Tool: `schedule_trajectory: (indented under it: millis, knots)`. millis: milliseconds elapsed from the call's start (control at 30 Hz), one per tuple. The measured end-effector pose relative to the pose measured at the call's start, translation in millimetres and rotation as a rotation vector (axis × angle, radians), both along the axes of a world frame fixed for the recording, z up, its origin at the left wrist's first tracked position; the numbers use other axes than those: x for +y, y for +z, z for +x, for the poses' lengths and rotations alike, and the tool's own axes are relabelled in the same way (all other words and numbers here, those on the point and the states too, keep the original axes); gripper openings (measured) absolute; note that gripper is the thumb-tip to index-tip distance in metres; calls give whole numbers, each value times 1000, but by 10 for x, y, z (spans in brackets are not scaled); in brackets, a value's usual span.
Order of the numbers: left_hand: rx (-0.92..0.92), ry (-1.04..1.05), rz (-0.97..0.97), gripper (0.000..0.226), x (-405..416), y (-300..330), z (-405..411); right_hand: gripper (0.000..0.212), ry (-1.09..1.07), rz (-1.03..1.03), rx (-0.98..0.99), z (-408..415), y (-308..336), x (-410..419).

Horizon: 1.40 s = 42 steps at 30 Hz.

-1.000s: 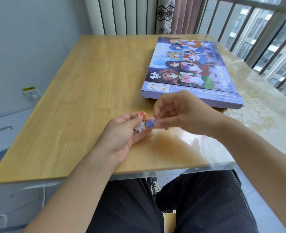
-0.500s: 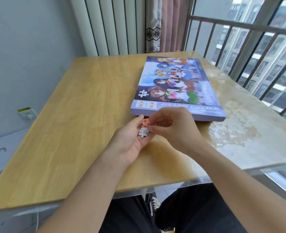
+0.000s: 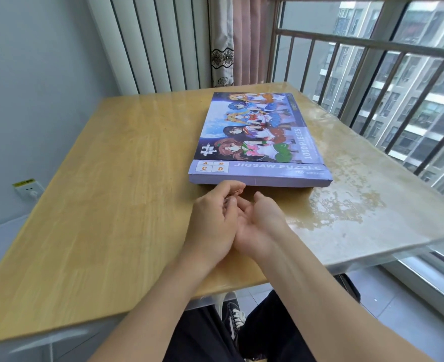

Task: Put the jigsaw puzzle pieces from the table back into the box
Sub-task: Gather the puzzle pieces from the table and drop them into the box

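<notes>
Left hand (image 3: 211, 223) curls its fingers around a few jigsaw puzzle pieces (image 3: 238, 192); only an orange bit shows between thumb and fingertips, right at the near edge of the box. Right hand (image 3: 261, 223) lies just beside it, palm turned up, fingers loosely spread and holding nothing, the two hands touching along their inner sides. Both hover low over the wooden surface (image 3: 106, 194). Directly beyond the fingertips sits the jigsaw puzzle box (image 3: 257, 142), flat and closed, its lid printed with anime characters and "1000 PIECES". To the right, the surface carries a clear cover with blotchy marks. Farther out are a window railing (image 3: 372, 43), a curtain (image 3: 222, 45) and a wall socket (image 3: 29, 188).
</notes>
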<state>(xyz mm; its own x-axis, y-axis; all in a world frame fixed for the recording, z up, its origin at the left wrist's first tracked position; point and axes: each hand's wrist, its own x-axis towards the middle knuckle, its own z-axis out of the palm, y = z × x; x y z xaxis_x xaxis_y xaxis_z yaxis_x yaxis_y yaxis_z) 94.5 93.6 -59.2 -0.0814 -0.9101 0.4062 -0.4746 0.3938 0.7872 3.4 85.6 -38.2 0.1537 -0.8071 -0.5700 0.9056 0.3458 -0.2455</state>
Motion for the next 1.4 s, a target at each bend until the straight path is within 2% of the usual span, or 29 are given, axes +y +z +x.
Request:
schedule_trajectory:
  millis: [100, 167, 233, 267, 333, 400, 433, 467, 533, 600, 700, 867, 1033, 1133, 1233, 1300, 1400]
  knots:
    - [-29, -171, 104, 43, -18, 65, 45, 54, -32, 21, -77, -9, -35, -45]
    - [14, -241, 103, 46, -22, 100, 69, 51, -54, 25, -99, -37, -41, -74]
    - [95, -194, -7, 42, -36, 136, 135, 49, -87, 1, -89, -83, -13, -83]
    - [76, -121, -111, 40, -69, 145, 191, 48, -102, -15, -72, -117, 2, -88]
    - [-173, 33, -293, 52, -211, 145, 335, 42, -134, -26, -35, -183, 57, -92]
    - [-494, 89, -279, 72, -445, 102, 453, 36, -162, -31, 0, -237, 102, -110]
    - [-571, 87, -249, 72, -561, 67, 485, 35, -160, -29, 13, -250, 116, -114]
    - [-568, 94, -222, 64, -655, 60, 494, 34, -152, -28, 31, -259, 147, -119]
    - [-444, 146, -196, 41, -766, 147, 491, 35, -134, -28, 58, -270, 205, -125]
    - [-345, 166, -255, 33, -862, 395, 437, 36, -141, -55, 77, -332, 318, -166]
    - [-334, 138, -391, 21, -1002, 893, 339, 32, -177, -138, 67, -463, 581, -270]
    - [-328, 115, -375, 19, -1150, 1555, 271, 32, -248, -211, 58, -686, 1301, -490]
    - [-290, 156, -417, 29, -1169, 1833, 231, 45, -270, -160, 119, -711, 1780, -782]
    - [-265, 174, -455, 25, -1142, 1947, 213, 50, -311, -125, 136, -633, 1940, -916]
    - [-181, 217, -478, 18, -1137, 2095, 329, 56, -135, -252, 335, -535, 2128, -941]
    - [-142, 243, -489, 15, -1181, 2217, 502, 46, -24, -373, 509, -478, 2254, -912]
    - [-115, 229, -467, 13, -1213, 2357, 681, 32, 71, -489, 665, -443, 2300, -942]
